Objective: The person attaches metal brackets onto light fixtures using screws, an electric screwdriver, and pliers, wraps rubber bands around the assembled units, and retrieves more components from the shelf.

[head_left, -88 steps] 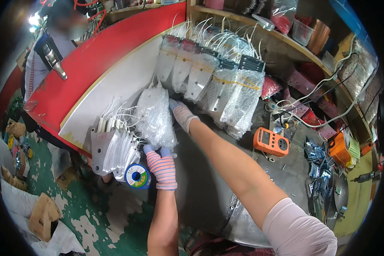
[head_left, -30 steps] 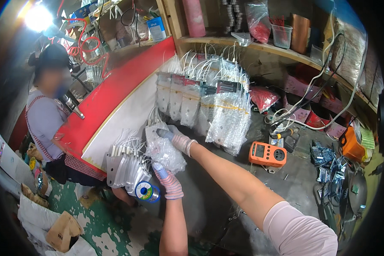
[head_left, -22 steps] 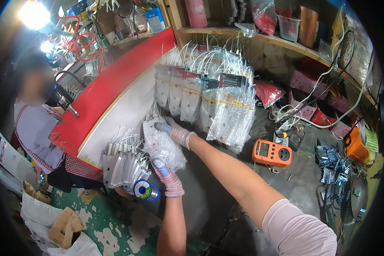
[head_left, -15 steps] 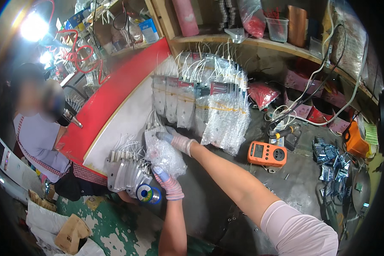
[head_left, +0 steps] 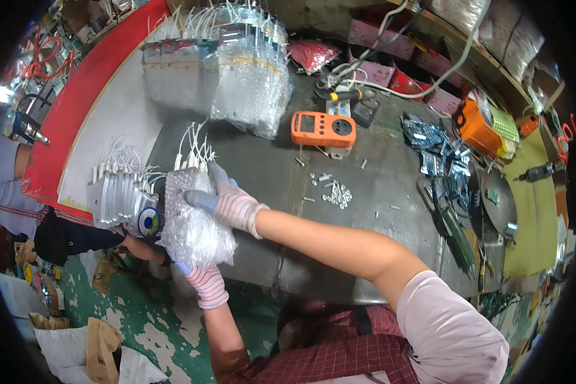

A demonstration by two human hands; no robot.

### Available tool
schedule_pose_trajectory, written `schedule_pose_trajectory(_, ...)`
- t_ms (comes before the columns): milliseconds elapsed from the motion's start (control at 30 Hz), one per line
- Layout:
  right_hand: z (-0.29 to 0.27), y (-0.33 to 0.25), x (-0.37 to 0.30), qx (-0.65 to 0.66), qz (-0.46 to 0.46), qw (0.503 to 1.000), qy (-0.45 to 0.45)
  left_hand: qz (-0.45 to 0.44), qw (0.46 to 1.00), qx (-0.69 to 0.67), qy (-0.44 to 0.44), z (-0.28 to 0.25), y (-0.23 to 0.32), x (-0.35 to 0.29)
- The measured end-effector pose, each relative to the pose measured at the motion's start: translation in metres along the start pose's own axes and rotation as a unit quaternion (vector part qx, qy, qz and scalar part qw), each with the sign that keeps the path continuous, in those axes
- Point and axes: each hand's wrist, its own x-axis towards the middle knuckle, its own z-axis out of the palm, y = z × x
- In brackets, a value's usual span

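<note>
A bundle of flat parts in bubble wrap (head_left: 195,224), with white wires sticking out of its far end, is between my two hands near the table's left front edge. My right hand (head_left: 230,203), in a striped glove, grips it from the right near the wire end, thumb over the top. My left hand (head_left: 203,285), also gloved, holds the near end from below; its fingertips are partly hidden by the wrap. Just left of the bundle are a blue-rimmed solder wire spool (head_left: 149,221) and a row of unwrapped flat metal pieces (head_left: 116,198) with white wires.
Farther back stand several wrapped bundles (head_left: 246,86). An orange meter (head_left: 323,130), loose screws and nuts (head_left: 337,194), and small blue-silver packets (head_left: 425,137) lie to the right. A red-edged board (head_left: 77,96) lies at left, with a co-worker's arm (head_left: 6,166) beyond it.
My view has swung right and down. The wrapped bundle has come nearer to me, out beside the spool. My right hand has shifted from lying on it to gripping its side.
</note>
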Motion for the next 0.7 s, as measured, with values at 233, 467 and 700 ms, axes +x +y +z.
schedule_pose_trajectory(233, 0.017, 0.023, -0.092, 0.031, 0.008, 0.994, 0.108, -0.057, 0.998, 0.000, -0.012, -0.007, 0.010, -0.056)
schedule_pose_trajectory(467, 0.008, 0.024, -0.126, 0.034, 0.032, 0.988, 0.149, -0.149, 0.964, 0.081, -0.204, -0.020, 0.022, -0.042)
schedule_pose_trajectory(700, -0.004, 0.019, -0.153, -0.007, -0.008, 0.984, 0.179, -0.283, 0.820, 0.080, -0.491, -0.100, 0.064, 0.005)
